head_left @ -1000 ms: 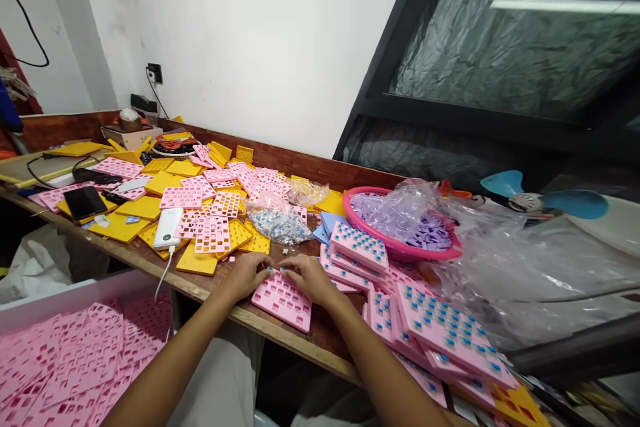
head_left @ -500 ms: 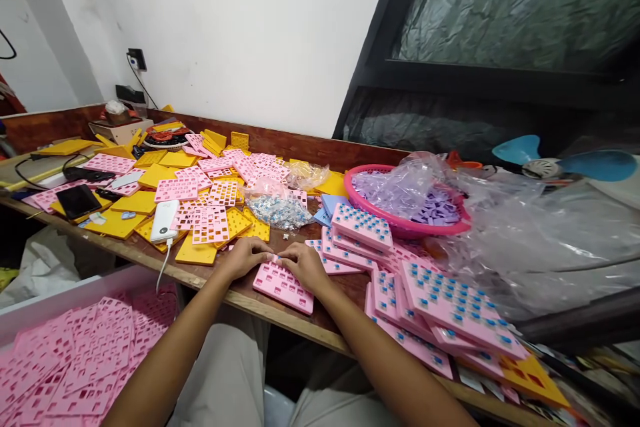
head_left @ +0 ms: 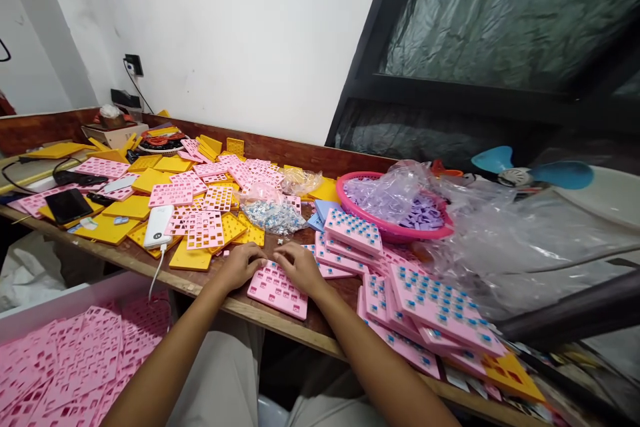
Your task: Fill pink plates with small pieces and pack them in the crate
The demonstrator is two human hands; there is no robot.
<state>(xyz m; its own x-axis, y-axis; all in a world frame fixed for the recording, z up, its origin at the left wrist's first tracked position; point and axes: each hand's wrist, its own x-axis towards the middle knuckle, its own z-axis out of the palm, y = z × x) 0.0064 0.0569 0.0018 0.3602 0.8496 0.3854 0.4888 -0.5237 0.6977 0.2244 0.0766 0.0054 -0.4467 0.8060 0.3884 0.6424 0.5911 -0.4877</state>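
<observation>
A pink perforated plate (head_left: 277,291) lies flat near the front edge of the wooden table (head_left: 310,330). My left hand (head_left: 241,265) rests at the plate's far left corner, fingers curled. My right hand (head_left: 299,267) lies on the plate's far edge, fingertips pressing down close to the left hand's. Whether a small part is pinched between the fingers is hidden. A clear bag of small blue-white parts (head_left: 273,215) sits just beyond my hands. To the right lie pink plates filled with blue parts (head_left: 435,303).
Yellow and pink empty plates (head_left: 200,203) cover the table's left half, with a white power bank (head_left: 157,227) and a dark phone (head_left: 69,205). A pink basket (head_left: 390,230) holds purple pieces under plastic. A box of pink plates (head_left: 60,360) stands below left.
Both hands stay at the pink plate's far edge, fingertips close together. The view has shifted slightly; the plate has not visibly moved.
</observation>
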